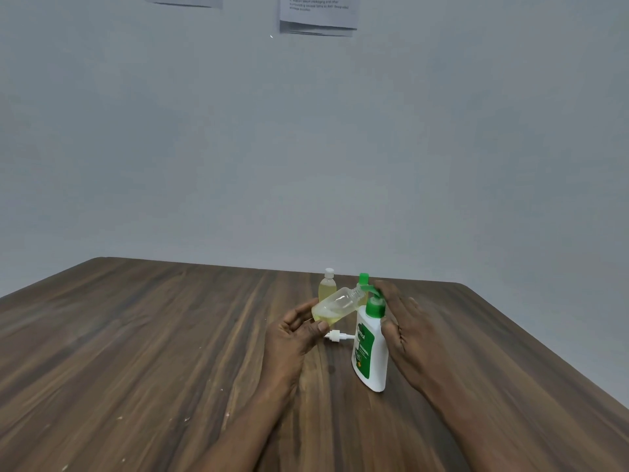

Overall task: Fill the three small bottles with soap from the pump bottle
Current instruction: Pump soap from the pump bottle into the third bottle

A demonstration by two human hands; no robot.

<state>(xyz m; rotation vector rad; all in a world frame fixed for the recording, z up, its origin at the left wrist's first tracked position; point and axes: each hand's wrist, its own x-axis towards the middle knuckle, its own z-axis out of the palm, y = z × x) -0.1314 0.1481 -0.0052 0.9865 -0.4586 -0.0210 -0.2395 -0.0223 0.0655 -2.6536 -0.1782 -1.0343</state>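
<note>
My left hand [294,330] holds a small clear bottle [337,306] tilted, its open neck up against the green pump nozzle; yellowish soap pools in its lower end. The white pump bottle [371,349] with a green label and green pump head stands upright on the wooden table [153,352]. My right hand [400,321] rests on the pump head, thumb against the bottle's shoulder. Behind stand a small capped bottle [327,286] with a white cap, holding yellow soap, and another small bottle with a green cap [363,278], mostly hidden. A white spray cap [337,335] lies on the table.
The table ends at a pale wall just behind the bottles. Its right edge runs diagonally toward the lower right. Printed papers [318,13] hang high on the wall. Small white specks dot the near left tabletop.
</note>
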